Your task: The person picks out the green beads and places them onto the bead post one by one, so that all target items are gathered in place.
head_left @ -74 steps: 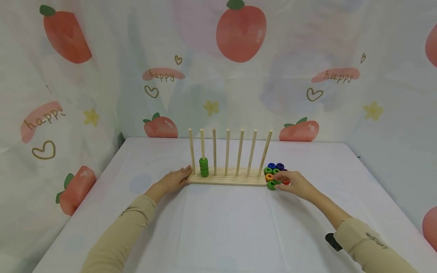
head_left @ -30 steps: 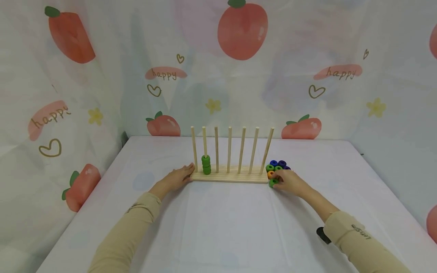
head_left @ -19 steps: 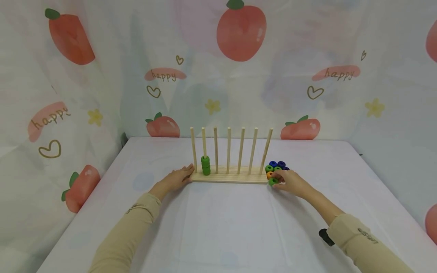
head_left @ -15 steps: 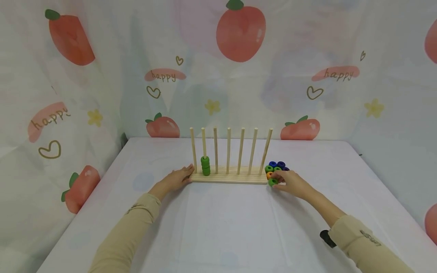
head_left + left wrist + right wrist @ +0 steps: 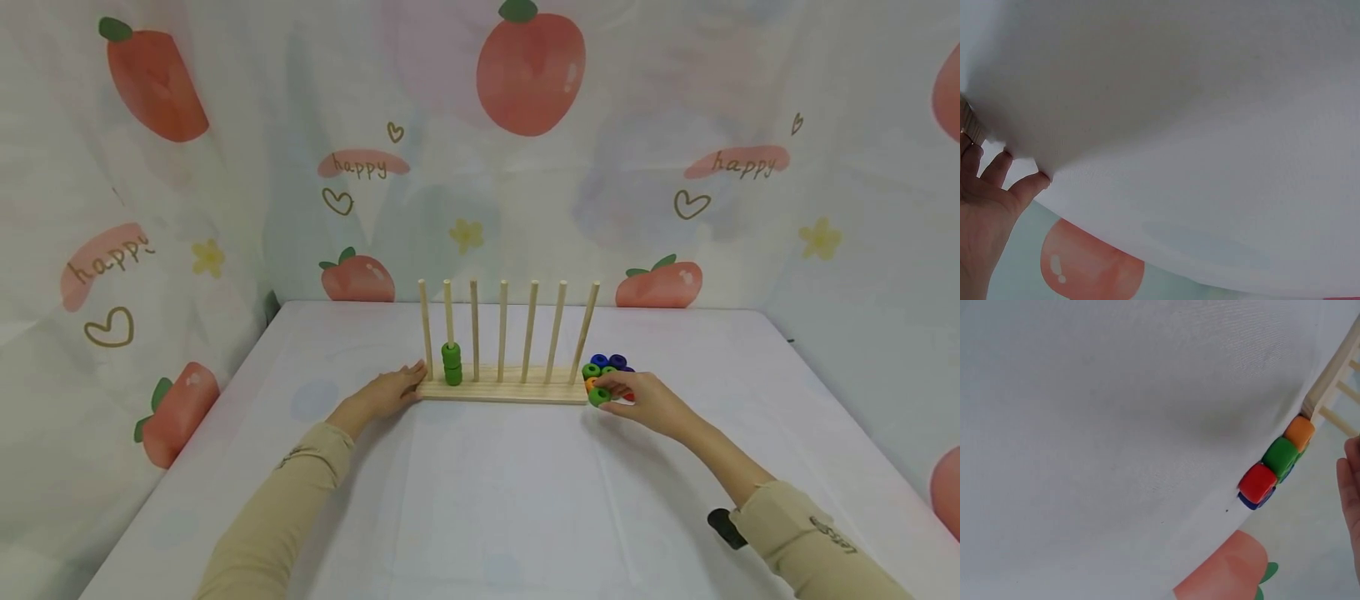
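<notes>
A wooden peg rack (image 5: 501,390) stands in the middle of the table, its several upright pegs in a row. On its second peg from the left sits a short stack of green beads (image 5: 452,365). My left hand (image 5: 382,395) rests against the left end of the base, fingers extended; the left wrist view shows its fingers (image 5: 999,167) spread at the tabletop. My right hand (image 5: 647,402) pinches a green bead (image 5: 599,397) just off the rack's right end. That bead is outside the right wrist view, where only part of the right hand (image 5: 1352,487) shows.
Beside the rack's right end lie loose beads, among them a blue bead (image 5: 599,361), a purple bead (image 5: 617,361), an orange bead (image 5: 1299,432) and a red bead (image 5: 1257,482). White cloth covers the table (image 5: 495,492). A printed curtain (image 5: 525,208) hangs behind it.
My right hand has come to the front green bead, pinched it and raised it slightly. The left hand stays at the rack's left end, and the stacked green beads have not changed.
</notes>
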Available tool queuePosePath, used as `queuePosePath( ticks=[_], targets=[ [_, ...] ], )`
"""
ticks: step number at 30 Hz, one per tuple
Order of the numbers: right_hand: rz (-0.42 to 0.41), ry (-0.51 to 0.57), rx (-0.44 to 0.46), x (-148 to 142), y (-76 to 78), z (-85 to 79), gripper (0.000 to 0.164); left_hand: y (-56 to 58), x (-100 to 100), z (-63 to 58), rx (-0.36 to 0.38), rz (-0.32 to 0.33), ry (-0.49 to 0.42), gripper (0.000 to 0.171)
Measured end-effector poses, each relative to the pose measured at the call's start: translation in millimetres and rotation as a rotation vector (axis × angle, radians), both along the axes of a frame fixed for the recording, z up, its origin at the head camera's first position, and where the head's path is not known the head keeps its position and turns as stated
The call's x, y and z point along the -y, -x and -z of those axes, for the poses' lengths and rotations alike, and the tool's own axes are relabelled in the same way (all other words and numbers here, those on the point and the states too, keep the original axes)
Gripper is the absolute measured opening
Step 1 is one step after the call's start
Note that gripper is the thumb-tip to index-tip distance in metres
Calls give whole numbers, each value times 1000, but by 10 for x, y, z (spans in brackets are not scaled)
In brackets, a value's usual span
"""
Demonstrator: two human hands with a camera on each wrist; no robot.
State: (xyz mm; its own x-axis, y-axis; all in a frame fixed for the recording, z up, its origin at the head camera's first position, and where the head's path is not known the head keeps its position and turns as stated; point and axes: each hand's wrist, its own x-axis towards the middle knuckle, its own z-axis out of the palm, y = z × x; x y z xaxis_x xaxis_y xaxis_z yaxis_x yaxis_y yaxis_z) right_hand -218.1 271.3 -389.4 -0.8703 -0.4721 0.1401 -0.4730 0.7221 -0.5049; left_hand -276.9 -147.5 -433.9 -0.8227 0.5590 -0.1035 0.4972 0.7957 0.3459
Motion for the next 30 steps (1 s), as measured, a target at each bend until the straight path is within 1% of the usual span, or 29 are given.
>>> queuePosePath(
  ticks=[5,11,20,25,30],
  targets=[
    [-10,25,-25,4,-26,4,30,3,-19,-7,-2,7,6,55],
    [-32,57,-127,48,-37,-4,30,-13,-24,-38,-9,16,4,54],
    [-89,125,-237,129,-19,-60,31,4,-19,-48,-12,9,-1,54],
    [-83,136,-228,155,-21,-75,31,9,-18,-27,-4,16,-7,55],
    [-71,124,-202,182,-17,-96,31,-8,-32,-42,1,12,-5,55]
  ],
)
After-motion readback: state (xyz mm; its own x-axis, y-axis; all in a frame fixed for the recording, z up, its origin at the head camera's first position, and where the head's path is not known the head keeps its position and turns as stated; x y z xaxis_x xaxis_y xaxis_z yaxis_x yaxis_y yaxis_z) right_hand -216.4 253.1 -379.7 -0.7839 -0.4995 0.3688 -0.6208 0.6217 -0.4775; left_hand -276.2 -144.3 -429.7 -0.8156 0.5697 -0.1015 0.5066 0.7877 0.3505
